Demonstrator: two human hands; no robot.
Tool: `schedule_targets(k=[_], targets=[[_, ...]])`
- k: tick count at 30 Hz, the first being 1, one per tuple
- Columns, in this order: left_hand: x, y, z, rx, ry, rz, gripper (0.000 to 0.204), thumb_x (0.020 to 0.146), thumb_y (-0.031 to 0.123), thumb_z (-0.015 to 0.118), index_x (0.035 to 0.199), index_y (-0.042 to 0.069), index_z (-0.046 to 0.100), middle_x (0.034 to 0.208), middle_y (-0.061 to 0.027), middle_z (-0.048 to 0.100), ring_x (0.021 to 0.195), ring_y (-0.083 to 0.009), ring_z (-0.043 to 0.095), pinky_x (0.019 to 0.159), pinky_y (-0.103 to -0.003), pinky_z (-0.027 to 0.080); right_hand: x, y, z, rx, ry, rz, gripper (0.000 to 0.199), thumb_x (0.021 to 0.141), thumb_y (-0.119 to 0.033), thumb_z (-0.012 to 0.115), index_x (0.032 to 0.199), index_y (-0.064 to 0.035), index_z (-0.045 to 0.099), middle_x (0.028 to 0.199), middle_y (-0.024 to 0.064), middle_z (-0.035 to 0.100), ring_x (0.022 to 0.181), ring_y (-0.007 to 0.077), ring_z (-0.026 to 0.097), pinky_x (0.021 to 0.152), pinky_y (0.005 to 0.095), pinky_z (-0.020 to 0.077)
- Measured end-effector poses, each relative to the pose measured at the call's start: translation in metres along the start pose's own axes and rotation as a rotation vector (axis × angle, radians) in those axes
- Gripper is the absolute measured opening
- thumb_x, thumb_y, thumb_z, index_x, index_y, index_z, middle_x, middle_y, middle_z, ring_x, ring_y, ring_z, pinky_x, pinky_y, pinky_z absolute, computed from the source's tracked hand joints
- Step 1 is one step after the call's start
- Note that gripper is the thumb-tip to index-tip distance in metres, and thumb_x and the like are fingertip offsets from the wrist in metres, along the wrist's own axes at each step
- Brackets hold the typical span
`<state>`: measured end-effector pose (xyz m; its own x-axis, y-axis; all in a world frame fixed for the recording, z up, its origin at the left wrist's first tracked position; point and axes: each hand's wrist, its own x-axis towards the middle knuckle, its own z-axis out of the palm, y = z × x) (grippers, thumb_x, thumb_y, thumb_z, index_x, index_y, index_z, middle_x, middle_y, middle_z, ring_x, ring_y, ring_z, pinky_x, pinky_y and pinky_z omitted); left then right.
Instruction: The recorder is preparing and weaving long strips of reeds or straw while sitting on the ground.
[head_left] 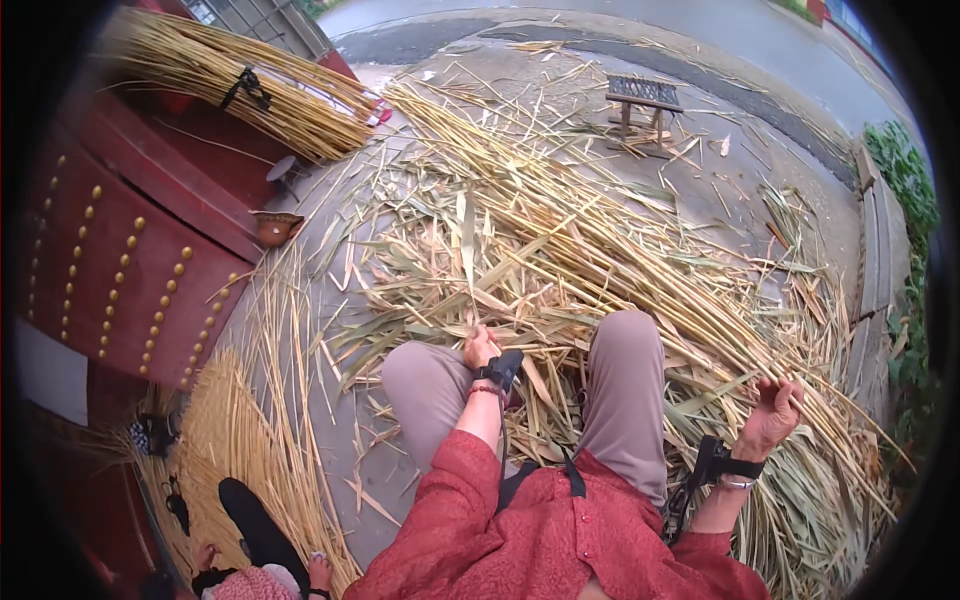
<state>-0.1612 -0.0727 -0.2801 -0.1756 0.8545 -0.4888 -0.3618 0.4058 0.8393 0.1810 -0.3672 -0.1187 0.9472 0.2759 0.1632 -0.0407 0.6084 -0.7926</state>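
The person sat on the paved ground (330, 400) with knees in grey-brown trousers (625, 380) spread apart, wearing a loose red woven shirt (520, 540). The left hand (480, 347), at about six o'clock from the centre of the view, had its fingers closed around the lower end of a thin, pale yellow-green reed stalk with dry leaves (468, 260), which rose straight up from the fist toward twelve o'clock. The right hand (772, 412), at about four o'clock, was raised with its fingers curled around a few of the long straw-coloured stalks (700, 330) that ran diagonally from eleven o'clock down to five o'clock. Both wrists bore black straps. Those stalks belonged to a wide loose heap of cut reeds and stripped leaves (540, 220) that covered the ground ahead of the knees and spread out to three o'clock. At ten o'clock a tied bundle of cleaned yellow stalks (240, 85) lay across a dark red studded door panel (130, 270), a black band around its middle. A small dark wooden stool (642, 100) stood at one o'clock, well apart from the hands. At seven o'clock another flat sheaf of yellow straw (235, 440) lay on the ground beside a second person's hand (320, 572).
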Motion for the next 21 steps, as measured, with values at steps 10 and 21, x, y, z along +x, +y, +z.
schedule_targets(k=[10, 21], targets=[[0.007, 0.0, 0.007, 0.85, 0.161, 0.227, 0.038, 0.07, 0.022, 0.063, 0.099, -0.001, 0.056, 0.099, -0.0203, 0.06, 0.095, -0.0361, 0.055, 0.082, -0.042, 0.041, 0.012, 0.02, 0.026, 0.021, -0.036, 0.016, 0.015, 0.086, -0.015, 0.056, 0.088, -0.0004, 0.055, 0.084, 0.0098, 0.058, 0.075, 0.0233, 0.06, 0.074, 0.0346, 0.0516], [-0.115, 0.069, 0.152, 0.458, -0.791, 0.566, 0.023, 0.08, 0.002, 0.055, 0.103, 0.0, 0.057, 0.094, -0.0051, 0.062, 0.088, -0.01, 0.057, 0.078, -0.023, 0.047, 0.002, 0.091, 0.092, -0.064, -0.004, 0.292, 0.015, 0.089, -0.011, 0.051, 0.093, 0.0027, 0.053, 0.085, 0.0127, 0.06, 0.081, 0.0252, 0.063, 0.07, 0.0328, 0.0546]])
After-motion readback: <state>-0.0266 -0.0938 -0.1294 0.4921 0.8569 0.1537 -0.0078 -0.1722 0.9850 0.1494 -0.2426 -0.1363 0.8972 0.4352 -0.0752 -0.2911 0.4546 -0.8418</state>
